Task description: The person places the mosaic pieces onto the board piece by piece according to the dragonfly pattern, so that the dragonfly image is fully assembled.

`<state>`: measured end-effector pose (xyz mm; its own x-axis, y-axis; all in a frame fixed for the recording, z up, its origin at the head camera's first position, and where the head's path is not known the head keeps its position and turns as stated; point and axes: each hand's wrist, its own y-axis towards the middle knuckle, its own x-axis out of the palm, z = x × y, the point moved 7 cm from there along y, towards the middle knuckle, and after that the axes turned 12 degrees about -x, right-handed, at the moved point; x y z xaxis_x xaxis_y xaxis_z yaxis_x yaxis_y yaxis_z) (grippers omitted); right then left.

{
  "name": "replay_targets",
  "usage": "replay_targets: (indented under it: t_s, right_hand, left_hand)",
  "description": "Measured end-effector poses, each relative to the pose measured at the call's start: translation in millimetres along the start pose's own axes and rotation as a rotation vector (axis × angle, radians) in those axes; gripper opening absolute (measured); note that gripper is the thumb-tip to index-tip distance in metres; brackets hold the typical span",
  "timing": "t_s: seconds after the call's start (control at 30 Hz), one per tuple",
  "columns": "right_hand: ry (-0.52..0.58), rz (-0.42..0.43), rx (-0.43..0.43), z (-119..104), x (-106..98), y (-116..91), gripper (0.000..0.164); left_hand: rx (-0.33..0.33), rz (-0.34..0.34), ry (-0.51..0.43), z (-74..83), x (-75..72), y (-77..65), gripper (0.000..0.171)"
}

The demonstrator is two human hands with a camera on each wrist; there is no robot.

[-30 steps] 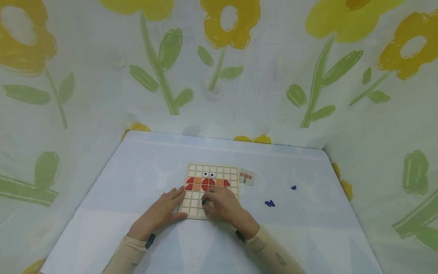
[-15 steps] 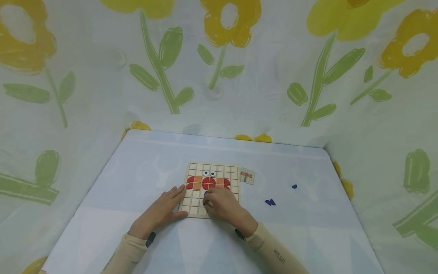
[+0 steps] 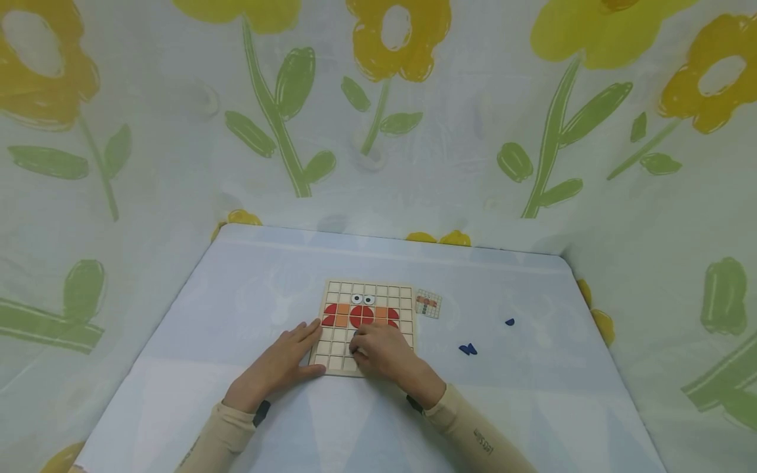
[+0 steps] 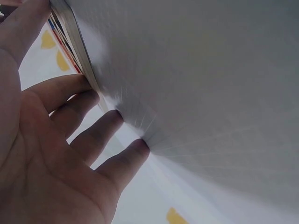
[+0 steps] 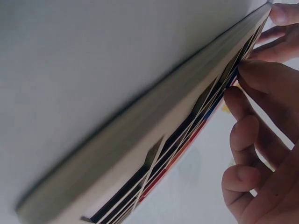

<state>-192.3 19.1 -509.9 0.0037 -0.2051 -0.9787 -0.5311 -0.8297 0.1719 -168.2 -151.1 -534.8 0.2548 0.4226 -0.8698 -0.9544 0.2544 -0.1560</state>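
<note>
A wooden grid board (image 3: 369, 289) lies on the table, partly filled with red, orange and eye-patterned pieces. My left hand (image 3: 280, 358) rests along its left edge, fingers spread and thumb near the lower left corner. In the left wrist view, fingertips (image 4: 85, 83) touch the board's side. Over the board's lower middle, my right hand (image 3: 387, 351) has bent fingers and pinches a small blue piece (image 3: 356, 333) just below the red circle. The hand covers most of that piece. In the right wrist view, thumb and index finger meet at the board's face, with blue (image 5: 209, 111) showing close by.
A small pattern card (image 3: 428, 303) lies against the board's upper right. Farther right are two touching blue pieces (image 3: 468, 349) and a single blue piece (image 3: 510, 322). The pale table (image 3: 284, 263) meets a flower-printed cloth (image 3: 449, 164) at the back and sides.
The right hand's fingertips have shifted slightly up the board with the blue piece, toward the red circle. The left hand stays in place at the board's edge.
</note>
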Motion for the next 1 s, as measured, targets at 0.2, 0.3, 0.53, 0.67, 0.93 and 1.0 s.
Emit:
replay_targets:
  t_s: [0.2, 0.3, 0.53, 0.67, 0.93, 1.0]
  right_hand:
    - [-0.042, -0.005, 0.004, -0.7, -2.7, -1.5, 0.007]
    - [-0.035, 0.005, -0.003, -1.2, -3.4, -1.7, 0.008]
    - [-0.030, 0.000, -0.016, -3.0, -2.8, -3.3, 0.010]
    - [-0.038, -0.017, -0.007, -2.6, -1.8, -5.4, 0.012]
    - [0.034, 0.017, 0.067, 3.0, -14.5, -19.3, 0.015]
    - [0.051, 0.039, 0.096, 6.0, -22.0, -25.9, 0.017]
  left_hand:
    - [0.007, 0.008, 0.012, 0.9, 0.8, 0.2, 0.083]
    - [0.006, 0.013, 0.013, 1.4, 0.0, 0.2, 0.083]
    - [-0.020, -0.006, 0.012, 0.4, -0.2, -0.8, 0.084]
    - [-0.030, -0.011, 0.005, -1.3, 0.3, -1.6, 0.084]
    - [-0.027, -0.002, 0.018, -2.5, 3.3, -0.7, 0.085]
    - [-0.025, 0.000, 0.020, -1.5, 3.1, -0.3, 0.085]
